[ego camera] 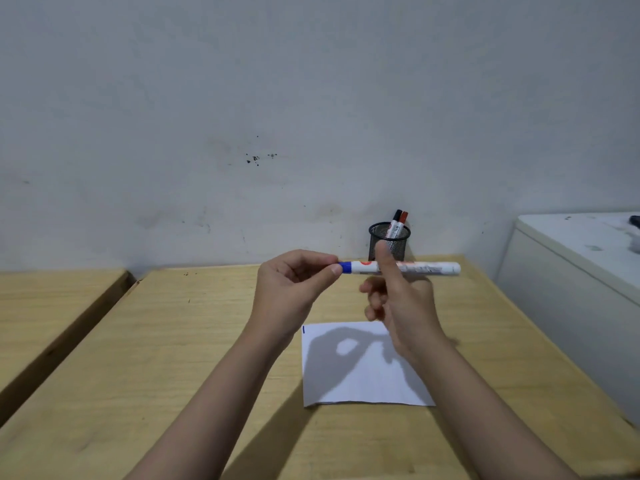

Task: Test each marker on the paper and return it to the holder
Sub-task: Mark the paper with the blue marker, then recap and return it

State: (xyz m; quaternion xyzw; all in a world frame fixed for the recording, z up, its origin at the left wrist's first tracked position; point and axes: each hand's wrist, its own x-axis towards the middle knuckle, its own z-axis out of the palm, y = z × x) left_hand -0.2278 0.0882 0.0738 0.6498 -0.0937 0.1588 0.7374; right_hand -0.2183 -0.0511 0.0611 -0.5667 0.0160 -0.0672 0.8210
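A white marker with a blue cap is held level above the wooden table. My left hand pinches the blue cap end between thumb and fingers. My right hand holds the barrel near its middle, thumb raised in front of it. Below the hands lies a white sheet of paper with a short blue stroke at its top left corner. A black mesh holder stands at the table's far edge by the wall, with a black-capped and a red-capped marker inside.
A second wooden table sits to the left across a narrow gap. A white cabinet stands close on the right, with a dark object at its far edge. The grey wall rises directly behind the holder.
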